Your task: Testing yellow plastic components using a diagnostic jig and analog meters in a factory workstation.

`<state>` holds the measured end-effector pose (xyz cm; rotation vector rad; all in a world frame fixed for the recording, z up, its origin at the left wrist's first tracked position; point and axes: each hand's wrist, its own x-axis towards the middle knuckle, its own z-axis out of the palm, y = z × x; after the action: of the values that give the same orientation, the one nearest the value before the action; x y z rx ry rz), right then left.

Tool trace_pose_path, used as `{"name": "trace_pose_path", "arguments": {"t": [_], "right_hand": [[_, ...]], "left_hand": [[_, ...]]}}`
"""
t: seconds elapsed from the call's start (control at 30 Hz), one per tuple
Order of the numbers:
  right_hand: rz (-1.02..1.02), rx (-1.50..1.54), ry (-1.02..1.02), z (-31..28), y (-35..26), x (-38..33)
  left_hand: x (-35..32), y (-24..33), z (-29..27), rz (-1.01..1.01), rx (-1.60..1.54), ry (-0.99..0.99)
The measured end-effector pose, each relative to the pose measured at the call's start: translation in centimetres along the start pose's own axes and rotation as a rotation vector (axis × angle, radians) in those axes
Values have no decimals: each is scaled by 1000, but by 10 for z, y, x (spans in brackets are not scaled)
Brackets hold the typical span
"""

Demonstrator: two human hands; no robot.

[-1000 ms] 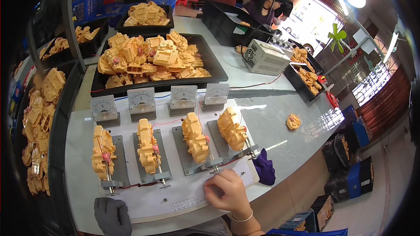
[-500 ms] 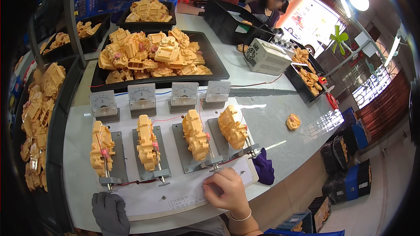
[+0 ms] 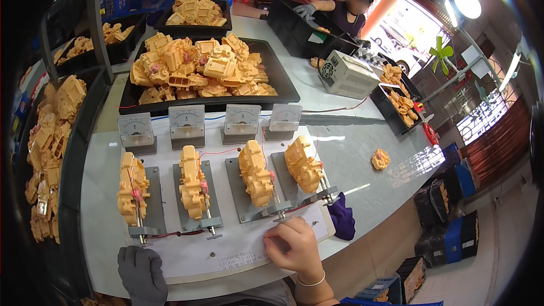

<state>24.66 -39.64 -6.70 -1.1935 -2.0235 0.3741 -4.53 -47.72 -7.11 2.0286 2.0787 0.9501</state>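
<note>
My left hand [image 3: 143,275] wears a grey glove and is curled at the table's front edge, just below the metal pin of the leftmost test fixture [image 3: 152,230]. Its fingertips are hidden. Bare and wearing a bracelet, my right hand [image 3: 296,245] rests with fingers curled in on the white board [image 3: 238,245], close below the third fixture's pin [image 3: 281,214]; nothing shows in it. Yellow plastic gearbox housings [image 3: 132,184], [image 3: 193,184], [image 3: 256,174], [image 3: 304,164] stand on the grey fixture plates. Behind them stand analog meters [image 3: 135,130] with thin wires.
Black trays [image 3: 289,79] of yellow housings lie behind and at the left [image 3: 73,192]. A purple cloth [image 3: 342,216] and a single housing [image 3: 380,159] lie right. Farther back are a beige power unit [image 3: 345,75] and two people, one with a gloved hand [image 3: 305,11] at a black bin.
My view has shifted slightly. Both my hands hold nearly the same places and poses. In the background, a seated person has changed posture, and a gloved hand now shows above the black bin.
</note>
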Motion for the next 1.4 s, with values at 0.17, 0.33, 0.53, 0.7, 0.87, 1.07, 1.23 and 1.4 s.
{"name": "trace_pose_path", "arguments": {"t": [0.17, 0.33, 0.53, 0.7, 0.87, 1.07, 1.23, 1.4], "right_hand": [[5, 2, 6, -2, 4, -2], [0, -1, 7, 0, 1, 1], [-22, -8, -2, -2, -1, 1], [-13, 27, -6, -4, 1, 0], [-11, 44, -25, -6, -1, 1], [-3, 58, -30, -7, -2, 2], [-13, 46, -34, -6, 0, 1], [-3, 55, -39, -6, -1, 2]], "left_hand": [[2, 5, 1, 26, 12, 6], [1, 1, 1, 14, 15, 16], [2, 1, 0, 28, -6, 18], [1, 0, 1, 48, -8, 39], [0, -5, 1, 61, 3, 20], [1, -6, 1, 80, -8, 29], [1, -7, 1, 90, -22, 27], [-1, -8, 0, 90, -8, 39]]}}
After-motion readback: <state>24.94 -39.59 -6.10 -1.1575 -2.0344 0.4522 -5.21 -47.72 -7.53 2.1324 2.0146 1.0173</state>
